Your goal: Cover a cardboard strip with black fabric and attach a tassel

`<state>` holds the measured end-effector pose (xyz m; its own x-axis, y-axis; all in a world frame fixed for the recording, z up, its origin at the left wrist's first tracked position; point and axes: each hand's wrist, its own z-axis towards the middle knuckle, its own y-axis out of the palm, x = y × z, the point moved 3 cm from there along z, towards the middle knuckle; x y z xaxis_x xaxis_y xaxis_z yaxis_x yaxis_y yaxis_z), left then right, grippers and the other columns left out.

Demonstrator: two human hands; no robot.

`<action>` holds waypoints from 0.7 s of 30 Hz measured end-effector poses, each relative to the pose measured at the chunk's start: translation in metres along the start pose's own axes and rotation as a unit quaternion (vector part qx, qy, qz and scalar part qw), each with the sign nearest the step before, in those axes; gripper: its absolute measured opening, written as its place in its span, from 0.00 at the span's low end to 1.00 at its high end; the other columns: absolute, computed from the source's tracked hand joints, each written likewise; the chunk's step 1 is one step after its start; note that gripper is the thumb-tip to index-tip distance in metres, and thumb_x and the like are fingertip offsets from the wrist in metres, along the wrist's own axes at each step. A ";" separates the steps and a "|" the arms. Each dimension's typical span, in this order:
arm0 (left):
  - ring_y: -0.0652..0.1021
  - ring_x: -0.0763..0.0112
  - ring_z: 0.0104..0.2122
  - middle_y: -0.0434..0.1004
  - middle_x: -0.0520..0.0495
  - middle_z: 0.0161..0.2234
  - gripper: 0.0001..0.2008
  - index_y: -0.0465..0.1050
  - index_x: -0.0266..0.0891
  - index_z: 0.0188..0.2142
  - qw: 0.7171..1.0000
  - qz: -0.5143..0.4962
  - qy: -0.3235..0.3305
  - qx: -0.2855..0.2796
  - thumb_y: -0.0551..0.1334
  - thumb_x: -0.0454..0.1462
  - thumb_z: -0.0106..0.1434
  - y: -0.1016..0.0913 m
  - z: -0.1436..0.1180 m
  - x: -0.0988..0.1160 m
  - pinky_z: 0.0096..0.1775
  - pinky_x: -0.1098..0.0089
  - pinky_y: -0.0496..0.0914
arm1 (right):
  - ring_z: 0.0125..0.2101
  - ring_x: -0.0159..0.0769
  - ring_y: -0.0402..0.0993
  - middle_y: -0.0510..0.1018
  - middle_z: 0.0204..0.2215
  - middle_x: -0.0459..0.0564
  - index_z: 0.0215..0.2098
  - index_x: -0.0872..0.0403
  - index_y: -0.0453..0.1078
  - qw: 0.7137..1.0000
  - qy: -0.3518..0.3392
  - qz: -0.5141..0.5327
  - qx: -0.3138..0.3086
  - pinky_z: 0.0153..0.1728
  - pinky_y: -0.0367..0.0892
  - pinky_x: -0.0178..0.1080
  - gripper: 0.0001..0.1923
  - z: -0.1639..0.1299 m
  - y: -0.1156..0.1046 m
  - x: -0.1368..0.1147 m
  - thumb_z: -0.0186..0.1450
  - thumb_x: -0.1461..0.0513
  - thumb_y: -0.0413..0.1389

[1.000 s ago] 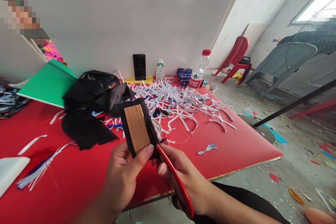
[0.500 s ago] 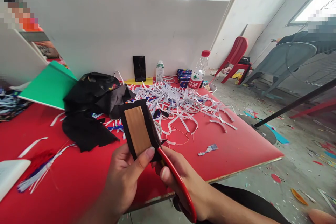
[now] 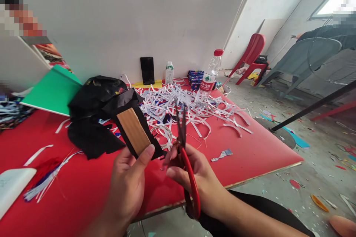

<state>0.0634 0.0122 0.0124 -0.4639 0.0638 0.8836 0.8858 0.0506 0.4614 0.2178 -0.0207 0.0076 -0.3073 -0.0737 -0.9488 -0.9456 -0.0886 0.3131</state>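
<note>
Left hand: my left hand (image 3: 126, 183) pinches the black piece (image 3: 133, 127) at its lower edge, thumb pressed on top.
Right hand: my right hand (image 3: 194, 176) grips the red-handled scissors (image 3: 185, 155), blades nearly shut, pointing to 12 o'clock, clear of the piece.
Piece: black border around a tan panel, held above the red table (image 3: 244, 155), tilted toward 11 o'clock.
Progress: edges look trimmed; I judge little left.
Surroundings: paper strips (image 3: 191, 107) at 12 o'clock, black cloth (image 3: 91, 118) at 10.
</note>
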 end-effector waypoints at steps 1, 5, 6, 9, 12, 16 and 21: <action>0.86 0.64 0.46 0.89 0.51 0.41 0.13 0.87 0.46 0.41 1.000 -0.003 -0.005 0.000 0.81 0.42 0.57 0.000 0.000 -0.002 0.50 0.68 0.78 | 0.34 0.32 0.71 0.77 0.35 0.45 0.37 0.52 0.69 1.000 -0.010 0.008 0.019 0.37 0.69 0.36 0.26 0.002 -0.001 0.001 0.57 0.48 0.76; 0.86 0.65 0.45 0.90 0.50 0.44 0.11 0.87 0.46 0.42 0.998 0.020 -0.029 -0.048 0.79 0.41 0.60 0.003 -0.002 -0.010 0.49 0.70 0.78 | 0.29 0.32 0.74 0.78 0.31 0.44 0.35 0.51 0.68 0.997 -0.050 0.013 0.063 0.32 0.72 0.36 0.25 0.012 -0.005 0.000 0.54 0.52 0.78; 0.86 0.64 0.45 0.90 0.49 0.44 0.10 0.88 0.45 0.42 0.996 0.034 -0.044 -0.066 0.78 0.42 0.61 0.004 -0.002 -0.011 0.48 0.70 0.79 | 0.27 0.31 0.73 0.77 0.28 0.42 0.34 0.51 0.68 0.996 -0.049 0.009 0.070 0.30 0.71 0.36 0.25 0.014 -0.007 -0.001 0.55 0.52 0.78; 0.87 0.62 0.43 0.90 0.45 0.44 0.10 0.88 0.43 0.42 0.989 0.060 -0.087 -0.108 0.76 0.43 0.63 0.004 0.002 -0.011 0.46 0.68 0.80 | 0.26 0.29 0.71 0.74 0.25 0.40 0.33 0.52 0.68 0.996 -0.032 0.004 0.078 0.30 0.70 0.35 0.25 0.020 -0.011 -0.001 0.53 0.53 0.79; 0.87 0.63 0.44 0.90 0.44 0.45 0.11 0.88 0.41 0.44 0.982 0.066 -0.107 -0.138 0.77 0.41 0.63 0.002 0.010 -0.008 0.51 0.68 0.80 | 0.27 0.30 0.72 0.76 0.28 0.41 0.34 0.52 0.68 0.998 -0.010 -0.002 0.062 0.32 0.71 0.36 0.26 0.027 -0.014 -0.003 0.51 0.53 0.79; 0.87 0.67 0.46 0.90 0.47 0.44 0.09 0.88 0.43 0.42 0.992 0.058 -0.059 -0.095 0.77 0.37 0.61 -0.007 0.028 0.001 0.53 0.70 0.79 | 0.26 0.32 0.72 0.76 0.28 0.42 0.36 0.52 0.70 0.996 0.052 -0.074 0.019 0.30 0.69 0.37 0.26 0.034 -0.023 -0.016 0.55 0.47 0.76; 0.85 0.69 0.42 0.89 0.48 0.41 0.09 0.87 0.43 0.42 0.999 0.020 0.026 0.011 0.76 0.35 0.61 -0.022 0.043 0.021 0.48 0.69 0.82 | 0.35 0.43 0.76 0.80 0.35 0.49 0.43 0.53 0.75 0.939 0.155 -0.304 -0.045 0.35 0.69 0.41 0.29 0.031 -0.037 -0.034 0.60 0.40 0.69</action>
<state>0.0336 0.0549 0.0172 -0.4259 0.0149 0.9046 0.9029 0.0707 0.4239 0.2595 0.0163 0.0275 0.3456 -0.2665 -0.8997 -0.9190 -0.2902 -0.2670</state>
